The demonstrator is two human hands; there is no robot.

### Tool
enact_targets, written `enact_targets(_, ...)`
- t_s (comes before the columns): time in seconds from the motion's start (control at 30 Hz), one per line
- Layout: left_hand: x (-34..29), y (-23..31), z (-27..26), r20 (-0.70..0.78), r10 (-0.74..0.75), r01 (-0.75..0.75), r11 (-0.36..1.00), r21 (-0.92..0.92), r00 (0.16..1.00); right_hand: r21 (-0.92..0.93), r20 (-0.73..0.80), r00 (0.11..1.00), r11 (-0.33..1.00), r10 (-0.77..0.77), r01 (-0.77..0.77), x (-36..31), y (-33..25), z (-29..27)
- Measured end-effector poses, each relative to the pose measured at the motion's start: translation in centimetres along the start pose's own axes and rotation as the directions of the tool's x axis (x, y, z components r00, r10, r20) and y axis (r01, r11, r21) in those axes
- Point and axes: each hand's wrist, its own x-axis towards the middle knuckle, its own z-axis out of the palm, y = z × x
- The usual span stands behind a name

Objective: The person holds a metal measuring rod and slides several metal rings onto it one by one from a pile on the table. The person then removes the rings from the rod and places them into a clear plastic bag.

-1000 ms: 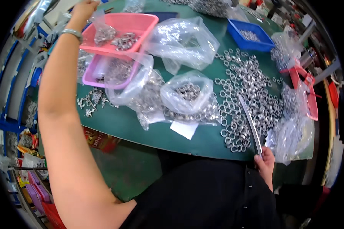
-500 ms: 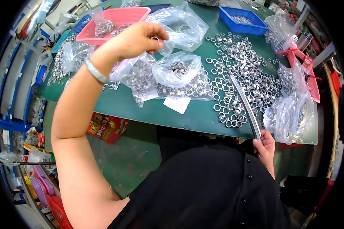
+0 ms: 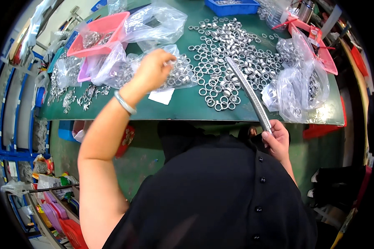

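Note:
My right hand grips the near end of a long, tapered metal ring mandrel with marks along it. Its thin far end reaches up over a spread heap of metal rings on the table. Raised over the near left of the heap, my left hand has its fingers curled inward and slightly blurred. Whatever they may hold cannot be made out. Below and beside that hand lies a clear plastic bag of rings, partly hidden by it. A white paper slip lies by my left wrist.
The green table also bears a pink basket and a large clear bag at the far left. A blue tray stands at the back. More bagged rings and a red-pink tray are at the right.
My left hand has come down and nearer, over the bag of rings. The view has shifted, and the mandrel stays in my right hand.

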Motion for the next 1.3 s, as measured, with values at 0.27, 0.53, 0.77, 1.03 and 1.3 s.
enact_targets(0.27,-2.9,2.9,7.7,0.034,0.256,-0.254,0.965,-0.070,0.966,0.108,0.179,0.978,0.986,0.104,-0.125,-0.2,1.1,-0.3)
enact_targets(0.53,-3.1,3.2,7.8,0.226,-0.289,0.273,0.134,-0.952,0.930,-0.013,0.161,0.975,0.988,0.156,-0.156,0.7,1.5,-0.7)
enact_targets(0.77,-1.9,5.2,8.9,0.162,-0.226,0.159,-0.033,-0.987,0.960,-0.115,0.158,0.978,0.986,0.137,-0.120,1.8,0.2,0.1)
enact_targets(1.03,-2.1,9.8,11.7,0.289,-0.195,0.261,-0.159,-0.952,0.937,-0.172,0.184,0.979,0.983,0.087,-0.055,3.4,0.4,-0.4)
enact_targets(1.3,-2.0,9.3,11.3,0.273,-0.176,0.261,-0.088,-0.961,0.946,-0.073,0.207,0.969,0.990,0.135,-0.122,3.9,0.6,-0.3)
